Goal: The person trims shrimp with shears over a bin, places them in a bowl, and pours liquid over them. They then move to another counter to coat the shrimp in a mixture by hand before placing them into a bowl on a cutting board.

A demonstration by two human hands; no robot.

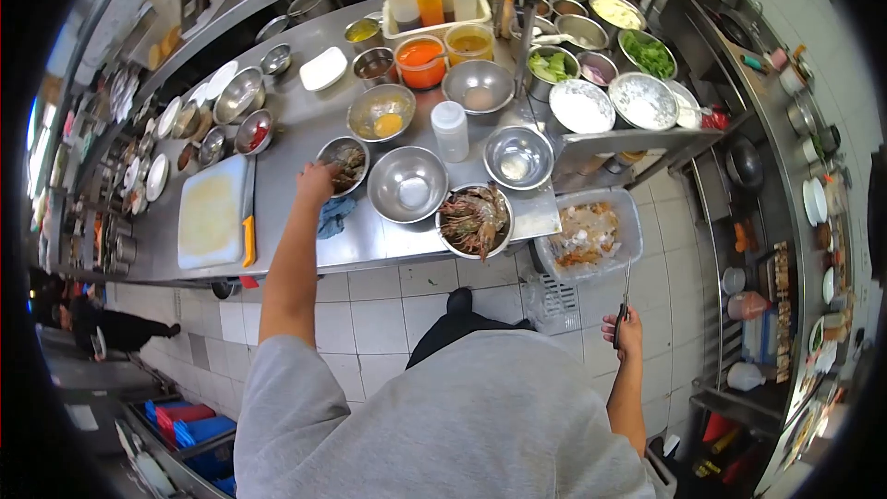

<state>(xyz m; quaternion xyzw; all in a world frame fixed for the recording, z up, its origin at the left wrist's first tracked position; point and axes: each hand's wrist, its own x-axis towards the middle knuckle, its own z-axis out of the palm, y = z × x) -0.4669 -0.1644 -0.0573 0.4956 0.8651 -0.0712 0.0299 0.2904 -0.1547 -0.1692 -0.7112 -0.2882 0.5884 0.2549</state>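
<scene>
My left hand (316, 181) reaches to the left rim of a metal bowl (362, 187) holding dark shrimp (347, 164); its fingertips are too small to make out. Below that bowl lies a blue cloth (335, 217). My right hand (628, 333) is closed on black-handled scissors (622, 316), blades pointing up, out over the floor. An empty metal bowl (407, 185) stands beside the shrimp bowl. Right of it, another bowl (447, 245) is heaped with shrimp heads and legs (475, 220).
A cutting board (211, 217) and a yellow-handled knife (249, 240) lie at left. A clear bottle (450, 132), an egg bowl (381, 114) and sauce containers (421, 62) stand behind. A plastic tub (630, 222) is beyond the counter's right edge. Another person (120, 333) is at far left.
</scene>
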